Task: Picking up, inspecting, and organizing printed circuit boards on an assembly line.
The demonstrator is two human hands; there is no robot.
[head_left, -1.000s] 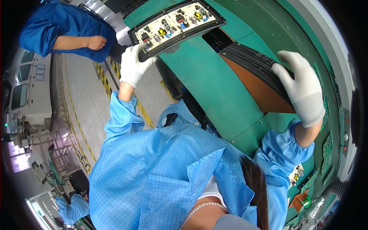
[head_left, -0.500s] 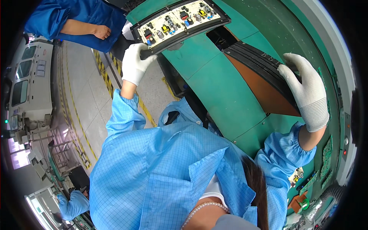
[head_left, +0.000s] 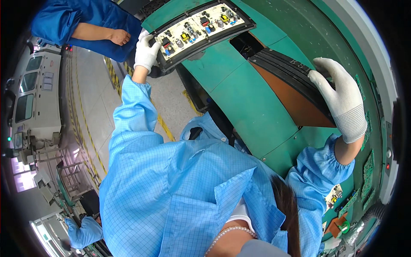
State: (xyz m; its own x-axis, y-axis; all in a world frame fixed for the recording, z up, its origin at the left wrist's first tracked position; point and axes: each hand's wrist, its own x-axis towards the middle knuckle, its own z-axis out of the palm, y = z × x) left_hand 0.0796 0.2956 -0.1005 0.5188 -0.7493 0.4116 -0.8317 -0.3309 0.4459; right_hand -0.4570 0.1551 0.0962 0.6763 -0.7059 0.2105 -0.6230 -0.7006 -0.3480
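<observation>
A long black tray (head_left: pixel 182 62) lies at the far end of the green bench, tilted a little in view. It carries two cream circuit boards (head_left: pixel 201 28) dotted with black, yellow and blue components. My left hand (head_left: pixel 146 55), in a white glove, is closed on the tray's left end, thumb and fingers at its edge. On the right, my gloved right hand (head_left: pixel 342 98) grips the far right part of a stack of black trays (head_left: pixel 295 75), which leans over a brown panel (head_left: pixel 278 92). Some of its fingers are hidden behind the stack.
A co-worker's bare hand (head_left: pixel 120 37) and blue sleeve are at the upper left, near the tray. The green bench (head_left: pixel 239 94) has a dark rectangular opening (head_left: pixel 247 43). Green boards (head_left: pixel 367 173) line the right side. A black bin (head_left: pixel 192 88) sits below the bench edge.
My left hand has moved up and slightly left, from spread beside the tray's lower corner to closed on its left end. The tray has shifted slightly down. My right hand stays on the stack.
</observation>
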